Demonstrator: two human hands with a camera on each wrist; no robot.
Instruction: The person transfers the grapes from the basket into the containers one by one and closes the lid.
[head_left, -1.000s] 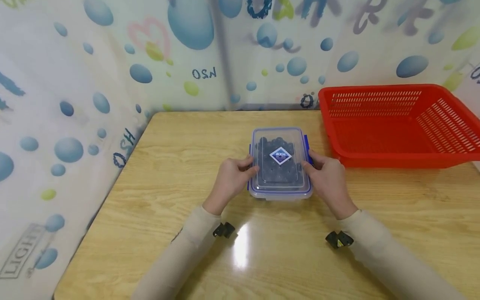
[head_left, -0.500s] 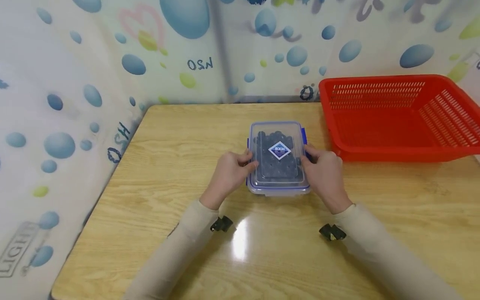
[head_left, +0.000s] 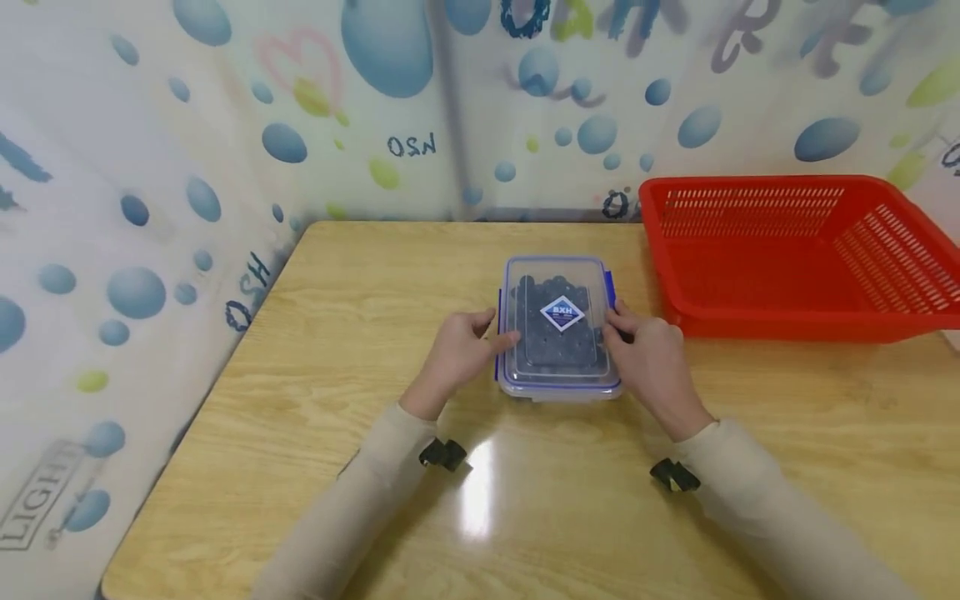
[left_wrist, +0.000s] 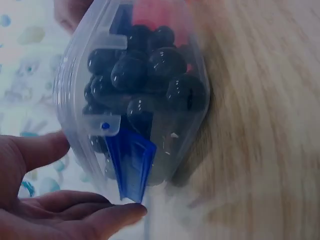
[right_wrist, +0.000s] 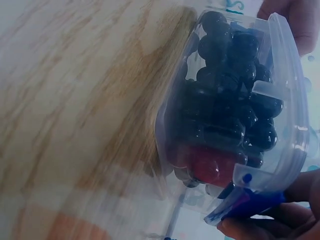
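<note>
A clear food container (head_left: 558,367) with a blue-edged lid stands on the wooden table, a diamond label (head_left: 562,313) on top. Dark, shiny round balls (left_wrist: 130,72) fill much of it. My left hand (head_left: 457,354) is at its left side, thumb on the lid's edge. In the left wrist view its fairly straight fingertips touch the free end of a blue latch (left_wrist: 131,165), which stands out from the wall. On the other side my right hand (head_left: 651,358) grips the container's edge, thumb on the lid. Its curled fingers hold another blue latch (right_wrist: 250,202), also tilted outward.
A red plastic basket (head_left: 795,325) with slotted walls stands to the right, close behind my right hand. The wooden table (head_left: 360,283) meets a patterned wall covering (head_left: 480,100) at the back and left.
My left fingers have drawn slightly away from the container's left side, while the thumb stays on the lid. The right hand has shifted slightly at its edge. The container stays in place.
</note>
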